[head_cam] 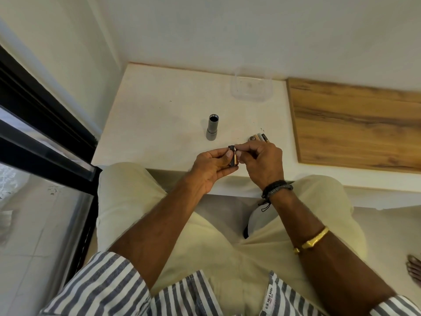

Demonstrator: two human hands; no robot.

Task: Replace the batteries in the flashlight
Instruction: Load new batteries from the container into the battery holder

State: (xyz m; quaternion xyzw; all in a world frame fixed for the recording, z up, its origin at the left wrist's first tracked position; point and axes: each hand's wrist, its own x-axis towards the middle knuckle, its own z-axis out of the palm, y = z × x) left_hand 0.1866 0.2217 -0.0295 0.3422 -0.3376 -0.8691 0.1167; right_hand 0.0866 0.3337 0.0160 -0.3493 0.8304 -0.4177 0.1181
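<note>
Grip: both hands meet over the near edge of the white tabletop, holding one small black battery carrier with a copper-coloured cell in it. Left hand has thumb and fingers closed on the carrier's left side and lower end. Right hand pinches the carrier's upper right end with fingertips closed on it. Carrier stands roughly upright between the two hands. How many cells it holds cannot be told.

Right wrist: dark braided wristbands. Further up the right forearm: gold-coloured metal bangle.

At 11 o'clock from the grip, near but apart: grey cylindrical flashlight body, standing on its wider end on the tabletop, open dark mouth facing up.

At 1 o'clock from the grip, just beyond the right hand's knuckles: a small cluster of loose cylindrical batteries lying on the tabletop, partly hidden by the hand.

At 12 to 1 o'clock, well apart, by the far wall: clear plastic rectangular container.

At 3 o'clock: wood-grain board adjoining the white surface.

Below the hands: pale cream trousers and blue-and-white striped shirt.
</note>
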